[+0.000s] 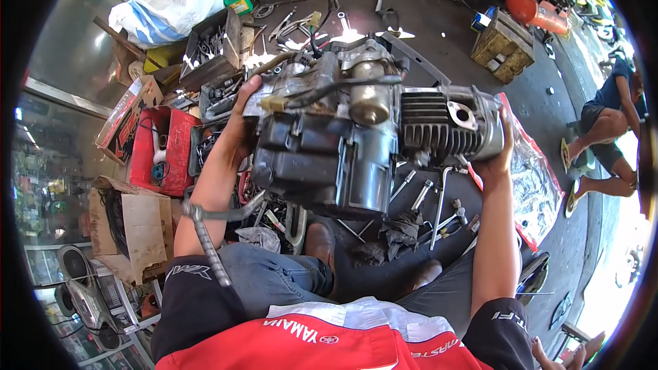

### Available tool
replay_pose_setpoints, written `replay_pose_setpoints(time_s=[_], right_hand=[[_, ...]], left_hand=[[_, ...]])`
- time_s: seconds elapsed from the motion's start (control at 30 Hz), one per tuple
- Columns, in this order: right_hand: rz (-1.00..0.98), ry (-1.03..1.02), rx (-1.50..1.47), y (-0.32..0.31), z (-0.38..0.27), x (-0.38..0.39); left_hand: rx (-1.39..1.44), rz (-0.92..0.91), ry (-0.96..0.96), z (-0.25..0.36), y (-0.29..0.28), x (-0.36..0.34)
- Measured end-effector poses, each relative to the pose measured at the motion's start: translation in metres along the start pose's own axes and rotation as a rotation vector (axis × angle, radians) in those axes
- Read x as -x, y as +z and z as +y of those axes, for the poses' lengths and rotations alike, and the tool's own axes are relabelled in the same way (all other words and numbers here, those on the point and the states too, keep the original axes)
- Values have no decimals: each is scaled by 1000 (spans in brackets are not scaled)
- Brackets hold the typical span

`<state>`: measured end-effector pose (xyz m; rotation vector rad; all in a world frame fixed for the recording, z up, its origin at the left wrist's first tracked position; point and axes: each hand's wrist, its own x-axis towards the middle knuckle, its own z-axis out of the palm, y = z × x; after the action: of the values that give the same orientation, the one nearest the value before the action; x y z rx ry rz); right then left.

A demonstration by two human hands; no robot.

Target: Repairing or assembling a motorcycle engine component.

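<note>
A motorcycle engine (pixel 301 164) is lifted above the floor between my two hands. Its black crankcase cover faces me, and the finned cylinder (pixel 428 123) points to the right. On top sits a brass-coloured starter motor (pixel 370 99). My left hand (pixel 247 99) is closed round the crankcase's left end, with the thumb showing and the other fingers hidden. At the cylinder head, my right hand (pixel 499 151) grips the far right end; its fingers are partly hidden. A kick-start lever (pixel 214 250) sticks out from the engine's lower left, over my left forearm.
Sockets and wrenches (pixel 439 205) and a dark rag (pixel 401 236) lie below the engine. A red bin (pixel 179 144), a cardboard box (pixel 147 233) and a toolbox (pixel 226 41) stand at left. At far right a person (pixel 606 120) sits; a wooden crate (pixel 504 48) stands beyond.
</note>
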<state>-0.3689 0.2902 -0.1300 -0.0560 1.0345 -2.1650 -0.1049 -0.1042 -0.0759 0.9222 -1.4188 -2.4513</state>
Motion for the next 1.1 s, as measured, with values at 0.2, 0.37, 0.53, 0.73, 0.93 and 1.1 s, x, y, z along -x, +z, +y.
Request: replay_pose_setpoints(time_s=[0.2,0.37,0.53,0.73,0.93,1.1], right_hand=[[6,53,-41,-13,12,-8],[125,136,-83,-26,26,-6],[142,126,58,-15,20,3],[328,39,297,-13,27,16],[370,137,650,-69,40,38],[520,339,1232,-148,99,89]], left_hand=[[-204,59,81,5,-2,-11],[-414,61,43,10,2,-10],[-588,136,93,-14,-9,-8],[-760,81,175,-12,-56,43],[-1075,-64,353,16,-57,139],[-1004,-66,474,34,-11,174]])
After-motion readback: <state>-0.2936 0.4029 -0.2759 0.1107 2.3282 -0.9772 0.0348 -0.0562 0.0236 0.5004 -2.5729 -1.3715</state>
